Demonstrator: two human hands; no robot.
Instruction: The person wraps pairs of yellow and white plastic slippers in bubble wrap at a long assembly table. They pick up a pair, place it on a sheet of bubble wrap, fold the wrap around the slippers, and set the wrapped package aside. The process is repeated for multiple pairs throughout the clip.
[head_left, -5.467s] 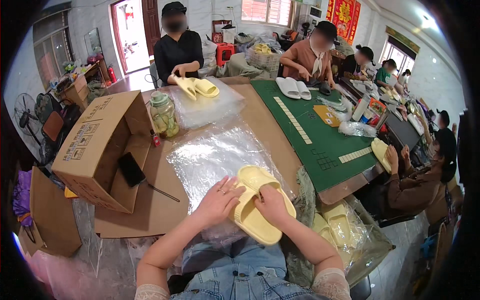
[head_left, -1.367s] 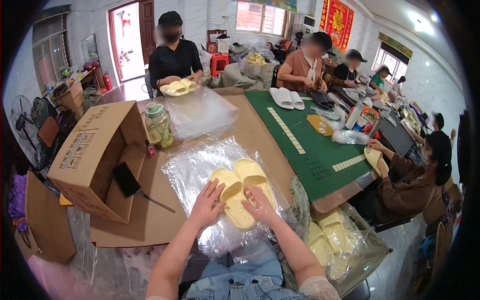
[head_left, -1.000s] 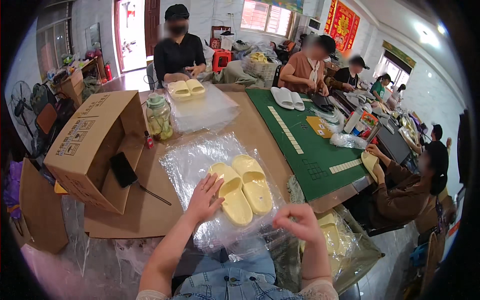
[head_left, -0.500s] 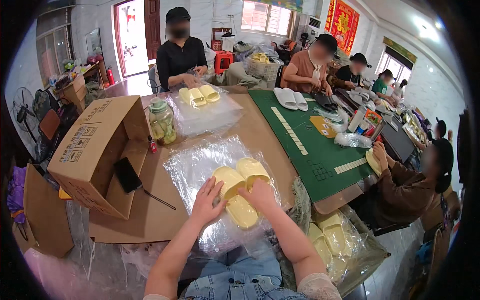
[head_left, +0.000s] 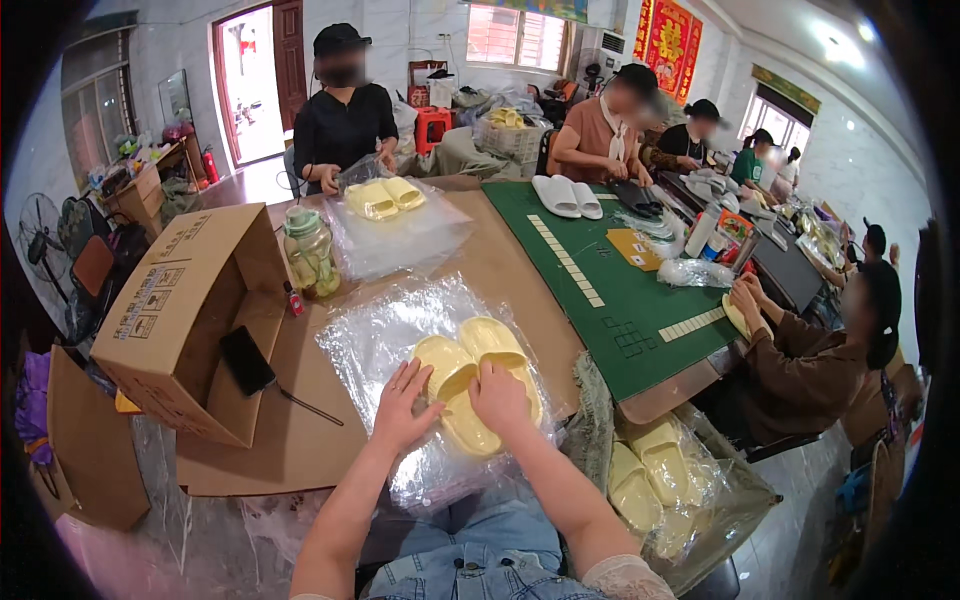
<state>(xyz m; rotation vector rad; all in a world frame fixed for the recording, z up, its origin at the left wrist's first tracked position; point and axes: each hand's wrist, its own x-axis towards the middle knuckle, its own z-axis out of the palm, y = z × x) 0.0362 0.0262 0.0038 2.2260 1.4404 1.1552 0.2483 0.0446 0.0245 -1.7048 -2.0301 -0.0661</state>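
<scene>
A pair of pale yellow slippers lies side by side, toes pointing away from me, on a stack of clear plastic bags point(head_left: 365, 345). My left hand point(head_left: 404, 408) rests at the outer edge of the left slipper point(head_left: 444, 360), fingers stretched out and thumb touching its side. Between the two straps, my right hand point(head_left: 500, 398) has its fingers curled down on the inner edge of the right slipper point(head_left: 492, 340). The palm hides part of that slipper, and its fingertips are hard to see.
An open cardboard box point(head_left: 175, 310) holding a phone point(head_left: 247, 362) stands left, near a glass jar point(head_left: 311, 255). A green mat point(head_left: 625, 330) lies right. Bagged yellow slippers point(head_left: 660, 470) fill a container beside me. Co-workers sit across and to the right.
The right slipper's heel end now shows beside my right hand, and the pair sits more closely aligned. Across the table, the co-worker's hands have moved apart around another yellow pair.
</scene>
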